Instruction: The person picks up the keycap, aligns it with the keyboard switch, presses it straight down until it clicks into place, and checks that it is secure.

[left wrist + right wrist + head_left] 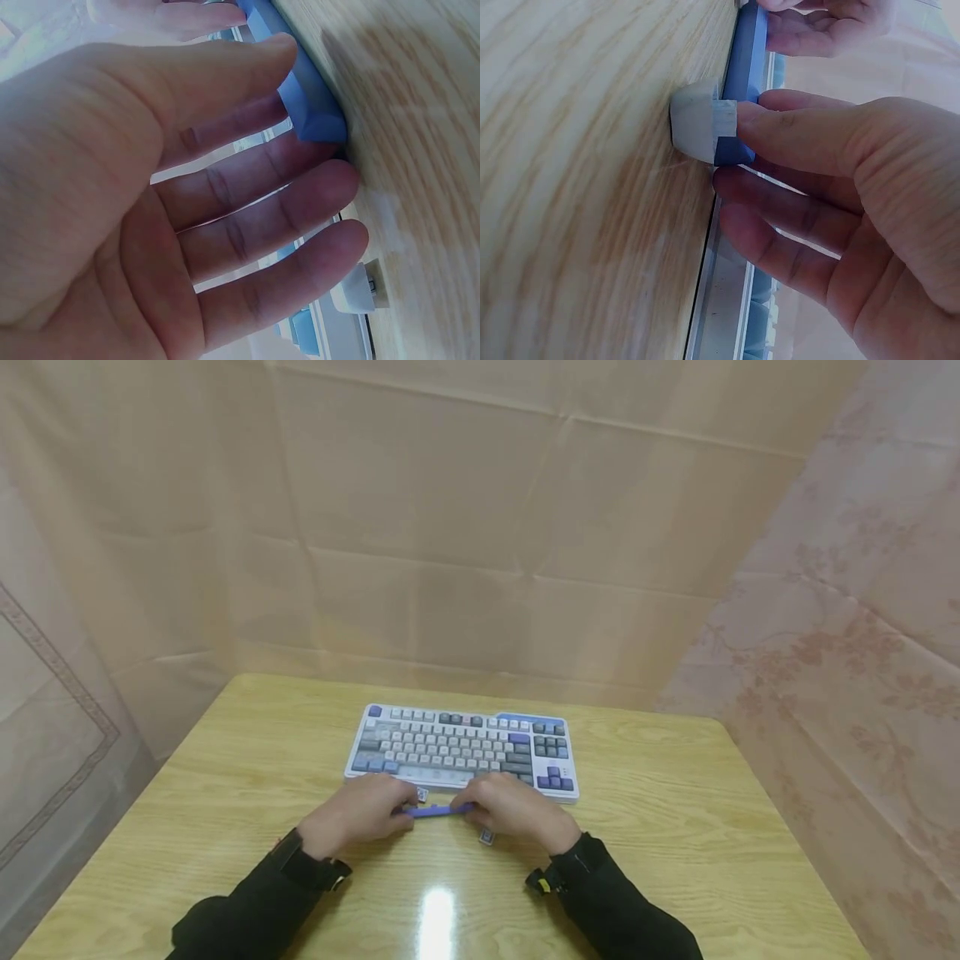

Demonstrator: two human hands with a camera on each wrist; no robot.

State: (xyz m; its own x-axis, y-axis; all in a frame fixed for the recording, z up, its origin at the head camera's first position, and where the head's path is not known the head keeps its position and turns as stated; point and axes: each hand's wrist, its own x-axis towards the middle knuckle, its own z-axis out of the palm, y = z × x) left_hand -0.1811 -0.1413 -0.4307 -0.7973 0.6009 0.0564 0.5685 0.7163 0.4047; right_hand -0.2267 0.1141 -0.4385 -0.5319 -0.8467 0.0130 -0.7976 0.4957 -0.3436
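Observation:
Both hands hold a long blue-purple spacebar keycap [435, 811] low over the table, just in front of a keyboard [556, 781]. My left hand [367, 806] pinches its left end between thumb and fingers; the left wrist view shows the thumb on the near face of the keycap [311, 105]. My right hand [513, 806] pinches the other end, seen in the right wrist view with the thumb at the keycap [742, 71]. A small pale keycap [692, 120] lies close to the right thumb. Another small keycap [422, 794] sits between the hands, near the keyboard's front edge.
The keyboard's bottom row shows a pale gap [431, 774] where no long key sits. Yellow wood-grain table [660, 843] surrounds the keyboard, with a bright reflection at the front. Beige cloth [450, 527] hangs behind the table, and patterned cloth [847, 677] hangs at right.

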